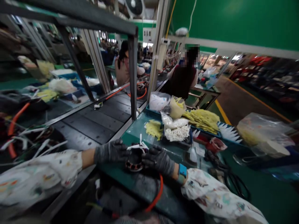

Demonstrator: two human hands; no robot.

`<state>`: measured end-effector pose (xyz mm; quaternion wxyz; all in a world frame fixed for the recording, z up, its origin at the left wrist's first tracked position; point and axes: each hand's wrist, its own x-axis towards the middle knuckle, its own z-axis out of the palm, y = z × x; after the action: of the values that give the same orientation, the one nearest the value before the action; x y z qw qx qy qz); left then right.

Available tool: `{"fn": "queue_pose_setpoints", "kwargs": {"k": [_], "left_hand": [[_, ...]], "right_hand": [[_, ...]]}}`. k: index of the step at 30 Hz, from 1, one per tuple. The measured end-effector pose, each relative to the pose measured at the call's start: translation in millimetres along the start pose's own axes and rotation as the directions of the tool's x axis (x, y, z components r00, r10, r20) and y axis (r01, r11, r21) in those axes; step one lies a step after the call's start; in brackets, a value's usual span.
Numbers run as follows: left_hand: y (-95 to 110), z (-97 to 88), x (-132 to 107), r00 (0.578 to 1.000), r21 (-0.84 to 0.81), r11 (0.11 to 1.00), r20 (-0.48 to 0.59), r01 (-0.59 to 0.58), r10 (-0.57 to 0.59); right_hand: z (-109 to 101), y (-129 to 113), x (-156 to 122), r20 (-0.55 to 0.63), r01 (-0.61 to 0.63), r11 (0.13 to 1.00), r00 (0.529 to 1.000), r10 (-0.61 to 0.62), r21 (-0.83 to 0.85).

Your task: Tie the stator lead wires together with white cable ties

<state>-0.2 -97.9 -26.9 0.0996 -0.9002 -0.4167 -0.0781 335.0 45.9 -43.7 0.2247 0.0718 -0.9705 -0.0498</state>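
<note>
Your left hand (111,151) and your right hand (158,160), both in dark grey knit gloves, clasp a wound motor stator (135,161) from 2 sides, over the green workbench (137,189). Your fingers (123,149) curl in narrowly against its rim, and you hold it between them; whether it also touches the bench, you cannot tell. White tabs (140,144) stand up from its top. A blue wristband (182,170) sits on your right wrist, and an orange cable (157,194) curves across the bench just below that hand.

Beyond your hands, a blue tray (153,111) holds yellow insulation pieces (201,119), a pile of small white parts (177,133) and plastic bags (159,101). A small white squeeze bottle (193,155) stands near your right hand. A dark conveyor belt (93,124) runs along the bench's far side, and 2 co-workers (183,79) (122,68) work farther along the line.
</note>
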Motion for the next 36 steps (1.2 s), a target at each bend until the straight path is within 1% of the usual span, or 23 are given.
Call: {"fn": "queue_pose_setpoints", "kwargs": {"k": [2,3,4,5,6,7,8,9,10,11,13,15,17,18,20,22,23,26,28,31,32,34,36], "left_hand": [[3.3,-8.6,-4.6,0.991,-0.169,0.984,0.125,0.056,-0.035],[4.9,-14.4,-3.8,0.982,-0.254,0.963,0.186,0.094,-0.046],[6.4,-20.8,-0.2,0.97,-0.316,0.938,0.233,0.143,-0.07],[7.9,-27.5,6.5,0.963,-0.349,0.92,0.254,0.179,-0.091],[9.5,-33.7,16.5,0.964,-0.351,0.914,0.238,0.202,-0.121],[11.4,-39.0,29.4,0.968,-0.332,0.918,0.198,0.216,-0.156],[13.7,-43.0,44.5,0.97,-0.299,0.927,0.157,0.227,-0.187],[16.3,-45.4,61.2,0.972,-0.265,0.937,0.121,0.229,-0.203],[19.0,-46.2,78.2,0.971,-0.236,0.942,0.092,0.237,-0.221],[21.5,-45.5,94.7,0.971,-0.217,0.948,0.097,0.234,-0.217],[24.6,-40.7,122.8,0.971,-0.203,0.953,0.128,0.223,-0.199],[22.9,-33.5,141.5,0.97,-0.216,0.952,0.154,0.219,-0.188],[16.1,-25.3,150.8,0.964,-0.304,0.919,0.163,0.251,-0.21],[11.5,-21.3,152.6,0.957,-0.384,0.88,0.177,0.281,-0.228],[2.3,-13.6,152.3,0.942,-0.55,0.766,0.225,0.333,-0.248],[-4.2,-7.1,149.0,0.925,-0.707,0.596,0.281,0.381,-0.258],[-6.0,-4.5,147.0,0.916,-0.777,0.487,0.311,0.399,-0.253],[-7.0,0.1,141.8,0.898,-0.906,0.065,0.402,0.419,-0.181],[-6.4,0.9,139.6,0.9,-0.907,-0.123,0.416,0.402,-0.132],[-7.3,0.4,137.8,0.907,-0.892,-0.262,0.406,0.368,-0.111],[-8.0,0.2,137.6,0.907,-0.884,-0.297,0.406,0.361,-0.107],[-9.4,0.2,137.7,0.906,-0.87,-0.348,0.408,0.348,-0.114],[-10.2,0.8,138.2,0.903,-0.864,-0.37,0.41,0.341,-0.127]], "right_hand": [[2.3,-28.0,-16.8,-0.089,-0.198,0.98,0.977,0.196,-0.011],[2.8,-45.1,-24.0,-0.144,-0.336,0.942,0.933,0.328,-0.029],[3.3,-63.0,-30.4,-0.202,-0.487,0.872,0.859,0.47,-0.043],[3.8,-80.8,-36.0,-0.247,-0.625,0.779,0.763,0.597,-0.047],[4.4,-97.5,-40.7,-0.273,-0.728,0.684,0.667,0.693,-0.041],[4.9,-112.2,-44.7,-0.284,-0.796,0.604,0.586,0.759,-0.03],[4.7,-124.0,-48.1,-0.28,-0.836,0.549,0.531,0.8,-0.017],[3.2,-132.2,-51.0,-0.269,-0.855,0.519,0.501,0.822,-0.005],[-0.1,-136.3,-53.6,-0.263,-0.86,0.51,0.492,0.83,0.002],[-5.7,-136.0,-56.0,-0.264,-0.858,0.514,0.495,0.828,0.003],[-23.1,-123.5,-60.3,-0.29,-0.84,0.543,0.522,0.802,-0.012],[-43.3,-98.5,-64.2,-0.339,-0.815,0.577,0.557,0.758,-0.049],[-56.7,-68.0,-67.1,-0.375,-0.81,0.58,0.566,0.734,-0.087],[-58.6,-53.2,-68.2,-0.373,-0.811,0.576,0.569,0.733,-0.105],[-52.4,-28.7,-69.8,-0.355,-0.805,0.581,0.582,0.732,-0.12],[-38.0,-15.4,-70.7,-0.368,-0.788,0.606,0.599,0.711,-0.112],[-30.4,-13.9,-70.9,-0.394,-0.779,0.618,0.604,0.693,-0.106],[-15.7,-28.8,-70.1,-0.468,-0.767,0.635,0.596,0.653,-0.092],[-13.2,-50.3,-66.9,-0.451,-0.742,0.664,0.626,0.636,-0.094],[-11.9,-83.6,-56.5,-0.353,-0.663,0.741,0.722,0.595,-0.107],[-10.5,-91.5,-51.9,-0.323,-0.651,0.752,0.737,0.594,-0.101],[-6.1,-99.6,-42.6,-0.273,-0.674,0.737,0.72,0.638,-0.052],[-1.1,-98.2,-34.5,-0.212,-0.716,0.696,0.673,0.709,0.057]]}}
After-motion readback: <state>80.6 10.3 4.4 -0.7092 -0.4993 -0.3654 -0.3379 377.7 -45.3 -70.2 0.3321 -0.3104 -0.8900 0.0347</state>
